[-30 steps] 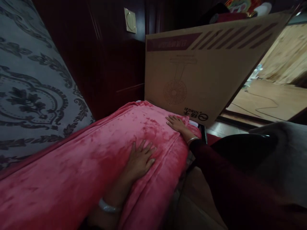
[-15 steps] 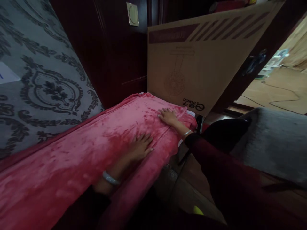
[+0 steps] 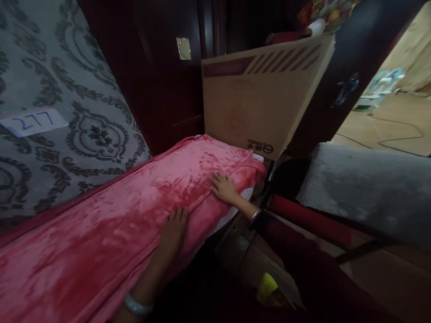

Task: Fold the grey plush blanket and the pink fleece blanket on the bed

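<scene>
A pink plush cloth (image 3: pixel 134 197) with darker brushed patches lies spread over a long, narrow raised surface. Its near side folds down over the edge, where striped white fabric (image 3: pixel 229 218) shows beneath. My left hand (image 3: pixel 173 231) rests on the cloth close to the near edge, fingers extended and palm down. Farther along, towards the far end, my right hand (image 3: pixel 224 187) lies flat on the same cloth with its fingers apart. Neither hand grips anything that I can see.
A large cardboard box (image 3: pixel 252 103) stands against the dark door at the far end. Patterned wallpaper (image 3: pixel 101 134) with a numbered paper (image 3: pixel 33 122) runs along the left. To the right is a grey fuzzy-covered seat (image 3: pixel 363 188). Something yellow (image 3: pixel 268 283) sits low down near me.
Both hands have slid nearer to me along the cloth, the left one furthest. The cloth's near side hangs flatter, and more striped fabric shows below. My view has shifted left.
</scene>
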A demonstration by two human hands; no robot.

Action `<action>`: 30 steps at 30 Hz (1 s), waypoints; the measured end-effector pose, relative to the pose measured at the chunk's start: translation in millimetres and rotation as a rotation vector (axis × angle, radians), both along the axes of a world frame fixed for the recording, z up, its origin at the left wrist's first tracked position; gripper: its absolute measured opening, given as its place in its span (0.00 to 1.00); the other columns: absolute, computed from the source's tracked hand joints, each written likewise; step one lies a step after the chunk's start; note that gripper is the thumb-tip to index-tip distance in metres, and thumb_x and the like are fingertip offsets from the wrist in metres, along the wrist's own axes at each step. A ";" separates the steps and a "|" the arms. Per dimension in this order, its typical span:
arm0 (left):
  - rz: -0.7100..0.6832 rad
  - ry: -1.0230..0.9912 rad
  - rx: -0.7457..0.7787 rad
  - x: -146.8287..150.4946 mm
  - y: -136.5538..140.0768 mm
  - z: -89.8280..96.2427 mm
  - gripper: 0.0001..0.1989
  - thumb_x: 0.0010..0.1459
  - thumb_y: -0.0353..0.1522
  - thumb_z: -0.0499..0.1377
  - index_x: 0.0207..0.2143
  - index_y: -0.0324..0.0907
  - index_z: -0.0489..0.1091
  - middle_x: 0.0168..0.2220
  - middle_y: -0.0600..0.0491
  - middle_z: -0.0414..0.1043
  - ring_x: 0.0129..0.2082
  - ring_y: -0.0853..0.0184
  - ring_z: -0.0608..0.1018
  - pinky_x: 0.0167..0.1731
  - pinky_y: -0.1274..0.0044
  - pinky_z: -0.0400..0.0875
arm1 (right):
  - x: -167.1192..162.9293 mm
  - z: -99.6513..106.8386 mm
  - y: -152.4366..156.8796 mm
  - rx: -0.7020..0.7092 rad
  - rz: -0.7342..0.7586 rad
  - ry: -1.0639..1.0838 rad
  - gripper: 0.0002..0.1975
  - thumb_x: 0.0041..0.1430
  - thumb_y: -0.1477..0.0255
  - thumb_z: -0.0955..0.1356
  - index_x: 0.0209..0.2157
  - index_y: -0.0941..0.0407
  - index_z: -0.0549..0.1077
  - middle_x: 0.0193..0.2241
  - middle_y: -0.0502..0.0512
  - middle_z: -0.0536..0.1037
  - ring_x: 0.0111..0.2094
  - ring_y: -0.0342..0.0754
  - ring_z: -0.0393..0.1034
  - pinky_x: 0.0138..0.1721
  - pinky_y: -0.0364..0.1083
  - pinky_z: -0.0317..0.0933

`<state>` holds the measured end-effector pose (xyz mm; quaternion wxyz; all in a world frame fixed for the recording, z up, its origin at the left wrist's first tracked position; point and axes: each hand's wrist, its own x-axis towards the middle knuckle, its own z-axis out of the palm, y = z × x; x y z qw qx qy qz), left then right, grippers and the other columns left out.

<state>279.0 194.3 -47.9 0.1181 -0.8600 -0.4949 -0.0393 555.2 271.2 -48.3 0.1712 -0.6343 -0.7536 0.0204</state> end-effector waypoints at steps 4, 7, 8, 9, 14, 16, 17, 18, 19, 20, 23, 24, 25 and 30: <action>0.107 -0.010 0.033 -13.2 -11.6 6.9 0.26 0.62 0.19 0.49 0.60 0.35 0.72 0.57 0.37 0.74 0.54 0.53 0.77 0.51 0.64 0.72 | -25.7 -7.0 -30.7 -0.051 0.198 0.025 0.32 0.68 0.66 0.63 0.72 0.52 0.60 0.73 0.62 0.55 0.73 0.58 0.46 0.70 0.66 0.40; 0.162 -0.043 0.020 -15.5 -12.1 17.8 0.22 0.62 0.20 0.49 0.54 0.36 0.76 0.50 0.39 0.77 0.51 0.55 0.77 0.51 0.67 0.71 | -37.4 -3.6 -38.3 -0.045 0.213 0.049 0.35 0.65 0.68 0.65 0.72 0.53 0.58 0.73 0.63 0.56 0.73 0.58 0.46 0.70 0.65 0.40; 0.178 -0.061 0.025 -14.9 -12.2 21.3 0.22 0.63 0.20 0.49 0.52 0.36 0.76 0.49 0.40 0.77 0.50 0.56 0.77 0.51 0.67 0.71 | -40.6 -2.1 -38.7 -0.035 0.203 0.055 0.37 0.64 0.67 0.66 0.73 0.53 0.57 0.73 0.64 0.57 0.73 0.58 0.47 0.70 0.66 0.40; 0.188 -0.074 0.031 -13.7 -12.9 24.3 0.21 0.63 0.20 0.49 0.52 0.36 0.77 0.49 0.40 0.77 0.50 0.56 0.77 0.52 0.67 0.71 | -43.7 -0.8 -38.6 -0.024 0.189 0.060 0.38 0.63 0.66 0.67 0.73 0.53 0.57 0.72 0.64 0.57 0.73 0.59 0.47 0.70 0.67 0.40; 0.200 -0.029 0.000 -8.7 -29.7 27.8 0.23 0.64 0.20 0.48 0.56 0.36 0.74 0.51 0.40 0.76 0.52 0.54 0.76 0.50 0.66 0.70 | -54.0 -1.5 -38.4 0.007 0.064 0.102 0.26 0.68 0.72 0.62 0.65 0.50 0.70 0.69 0.58 0.65 0.71 0.57 0.51 0.69 0.65 0.45; 0.226 -0.015 0.001 -13.7 -41.2 25.8 0.24 0.64 0.21 0.48 0.58 0.37 0.73 0.51 0.40 0.76 0.52 0.54 0.76 0.49 0.66 0.71 | -54.8 -3.9 -40.2 0.018 0.026 0.123 0.24 0.69 0.74 0.62 0.63 0.52 0.73 0.68 0.56 0.67 0.71 0.55 0.52 0.69 0.61 0.47; 0.242 -0.014 0.010 -19.0 -47.4 24.7 0.24 0.65 0.21 0.48 0.57 0.37 0.74 0.51 0.39 0.75 0.52 0.54 0.75 0.48 0.66 0.71 | -54.7 -5.0 -41.5 0.024 0.017 0.131 0.23 0.70 0.74 0.62 0.63 0.52 0.72 0.68 0.55 0.67 0.71 0.54 0.52 0.69 0.60 0.47; 0.259 -0.015 0.024 -26.4 -53.6 23.9 0.23 0.65 0.22 0.48 0.57 0.38 0.74 0.51 0.39 0.75 0.52 0.53 0.75 0.48 0.65 0.71 | -54.5 -6.0 -42.8 0.028 0.011 0.136 0.23 0.70 0.73 0.62 0.63 0.52 0.72 0.68 0.54 0.68 0.71 0.53 0.52 0.69 0.59 0.46; 0.279 -0.016 0.037 -35.8 -59.8 23.3 0.22 0.66 0.23 0.48 0.56 0.38 0.74 0.52 0.39 0.75 0.52 0.53 0.75 0.48 0.64 0.71 | -54.3 -6.8 -44.0 0.031 0.009 0.138 0.23 0.71 0.73 0.62 0.63 0.52 0.72 0.68 0.54 0.68 0.71 0.52 0.52 0.69 0.59 0.46; 0.305 -0.018 0.048 -47.3 -66.0 22.8 0.22 0.66 0.23 0.47 0.56 0.38 0.74 0.53 0.39 0.75 0.52 0.53 0.75 0.49 0.64 0.71 | -54.2 -7.4 -45.2 0.034 0.007 0.140 0.22 0.71 0.73 0.62 0.63 0.53 0.72 0.68 0.54 0.68 0.70 0.52 0.53 0.69 0.59 0.46; 0.406 -0.036 0.060 -91.3 -85.2 21.3 0.24 0.65 0.22 0.47 0.58 0.38 0.73 0.58 0.38 0.73 0.57 0.52 0.75 0.53 0.61 0.70 | -54.5 -9.2 -47.2 0.046 -0.002 0.143 0.22 0.70 0.74 0.62 0.62 0.53 0.74 0.67 0.55 0.68 0.70 0.53 0.54 0.69 0.59 0.47; 0.444 -0.047 0.062 -108.2 -92.2 20.5 0.25 0.64 0.21 0.47 0.59 0.38 0.72 0.60 0.38 0.72 0.58 0.53 0.74 0.55 0.61 0.70 | -54.7 -10.1 -47.4 0.051 -0.004 0.143 0.22 0.70 0.74 0.62 0.62 0.53 0.74 0.67 0.56 0.69 0.70 0.54 0.54 0.69 0.59 0.48; 0.478 -0.063 0.069 -125.6 -99.5 19.2 0.26 0.63 0.20 0.47 0.59 0.38 0.72 0.60 0.38 0.72 0.59 0.53 0.74 0.56 0.61 0.70 | -54.6 -11.1 -47.3 0.057 -0.002 0.141 0.23 0.69 0.75 0.61 0.61 0.53 0.75 0.67 0.57 0.69 0.70 0.54 0.55 0.69 0.60 0.49; 0.613 -0.259 0.152 -206.1 -141.3 9.3 0.25 0.60 0.22 0.49 0.56 0.40 0.74 0.59 0.38 0.73 0.59 0.51 0.74 0.56 0.57 0.71 | -51.7 -17.6 -45.5 0.075 0.016 0.122 0.24 0.69 0.74 0.61 0.61 0.53 0.75 0.65 0.57 0.71 0.69 0.57 0.57 0.69 0.61 0.52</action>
